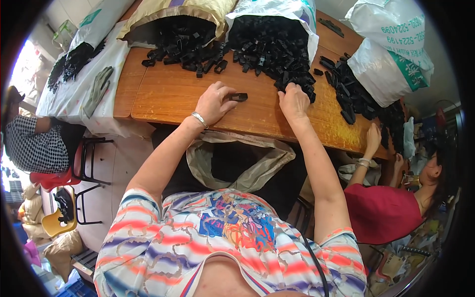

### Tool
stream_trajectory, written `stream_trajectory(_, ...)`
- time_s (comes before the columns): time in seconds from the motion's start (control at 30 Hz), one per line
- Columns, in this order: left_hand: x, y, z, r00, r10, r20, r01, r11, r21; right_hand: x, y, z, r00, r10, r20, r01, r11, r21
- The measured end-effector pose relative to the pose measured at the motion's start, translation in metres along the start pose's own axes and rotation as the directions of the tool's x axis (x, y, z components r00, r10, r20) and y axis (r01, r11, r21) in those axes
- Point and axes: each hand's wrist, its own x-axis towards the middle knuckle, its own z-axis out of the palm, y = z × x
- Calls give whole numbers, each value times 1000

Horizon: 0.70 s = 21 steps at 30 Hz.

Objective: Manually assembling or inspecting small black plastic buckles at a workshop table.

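Observation:
My left hand (216, 102) rests low over the wooden table (168, 96), its fingers closed on one end of a small black plastic part (238, 97). To the right, my right hand (295, 101) touches the near edge of a heap of black plastic parts (267, 42). Its fingertips are partly hidden among the pieces, so what they grip, if anything, does not show. The heap spills from a white woven sack (312, 34) lying on its side. Below the table edge, an open beige sack (277, 157) hangs at my lap.
A tan sack (143, 29) spills more black parts at the back left. A grey glove (99, 91) lies on a white-covered table. At right, longer black pieces (346, 91) lie beside a white sack (378, 69). A co-worker in red (381, 210) sits there; another person (37, 143) sits far left.

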Motion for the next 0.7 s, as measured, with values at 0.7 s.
stream_trajectory(0.7,-3,2,1,1000,-22,-22,24,998,66,-10,-38,-22,926,-377,28,327,836,440)
